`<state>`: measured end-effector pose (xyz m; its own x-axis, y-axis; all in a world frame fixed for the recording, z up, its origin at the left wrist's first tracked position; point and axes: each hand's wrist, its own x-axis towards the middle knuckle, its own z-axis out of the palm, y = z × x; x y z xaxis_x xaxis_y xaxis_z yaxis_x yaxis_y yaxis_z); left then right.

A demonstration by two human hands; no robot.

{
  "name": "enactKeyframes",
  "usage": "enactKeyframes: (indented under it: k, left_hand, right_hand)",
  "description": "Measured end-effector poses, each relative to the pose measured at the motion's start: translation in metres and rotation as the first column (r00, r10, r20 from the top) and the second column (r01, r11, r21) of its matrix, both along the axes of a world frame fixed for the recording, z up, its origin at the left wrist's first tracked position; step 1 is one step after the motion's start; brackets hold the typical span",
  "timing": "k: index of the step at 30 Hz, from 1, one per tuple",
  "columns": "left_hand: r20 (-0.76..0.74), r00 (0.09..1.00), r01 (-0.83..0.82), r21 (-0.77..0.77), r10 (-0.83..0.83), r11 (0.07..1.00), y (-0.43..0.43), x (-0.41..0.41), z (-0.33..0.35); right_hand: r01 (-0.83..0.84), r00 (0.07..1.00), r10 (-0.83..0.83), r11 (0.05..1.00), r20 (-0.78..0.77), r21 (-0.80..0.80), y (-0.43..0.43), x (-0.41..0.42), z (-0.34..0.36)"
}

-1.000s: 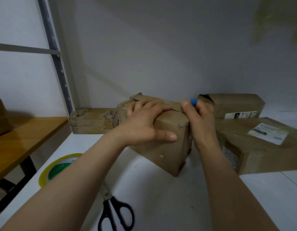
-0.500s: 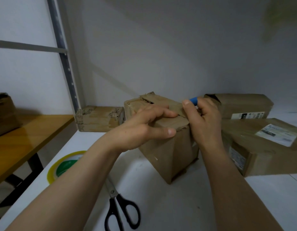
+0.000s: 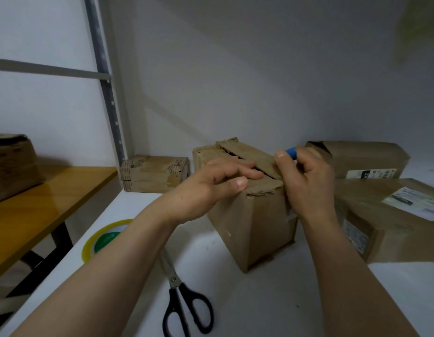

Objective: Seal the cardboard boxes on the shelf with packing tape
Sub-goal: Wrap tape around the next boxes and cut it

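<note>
A worn cardboard box stands in the middle of the white shelf, its top flaps closed with a dark gap along the seam. My left hand lies over the near top flap, fingers straight along it and thumb at the front edge. My right hand is at the box's right top corner, fingers curled round a small blue object, thumb against the flap edge. A roll of tape with a yellow rim lies flat at the left, partly hidden by my left forearm.
Black-handled scissors lie on the shelf near the front. A flat box sits at the back left, two more boxes at the right. A metal upright and a wooden table with a box stand to the left.
The box has been tipped upright and stands squarer. My left hand slid from gripping the box's side to lying on the top flap. The right hand stays at the corner.
</note>
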<state>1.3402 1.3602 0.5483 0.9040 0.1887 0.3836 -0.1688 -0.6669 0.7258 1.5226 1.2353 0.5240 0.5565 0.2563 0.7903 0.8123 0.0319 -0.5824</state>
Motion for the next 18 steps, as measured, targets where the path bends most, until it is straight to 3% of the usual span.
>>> enactKeyframes:
  k: [5, 11, 18]
  left_hand:
    - [0.005, 0.998, -0.065, 0.117, 0.065, 0.991, -0.003, -0.004, -0.002]
    - [0.114, 0.988, -0.091, -0.123, 0.105, 0.988, -0.009, 0.003, -0.001]
    - [0.116, 0.992, -0.041, -0.121, 0.055, 0.992, -0.009, -0.01, -0.005]
  right_hand:
    - [0.044, 0.998, -0.043, 0.999, 0.043, -0.029, -0.001, -0.003, 0.002]
    - [0.115, 0.989, -0.108, 0.991, 0.101, -0.073, -0.003, -0.013, 0.005]
    - [0.144, 0.987, -0.136, 0.984, 0.089, -0.102, -0.004, -0.018, 0.007]
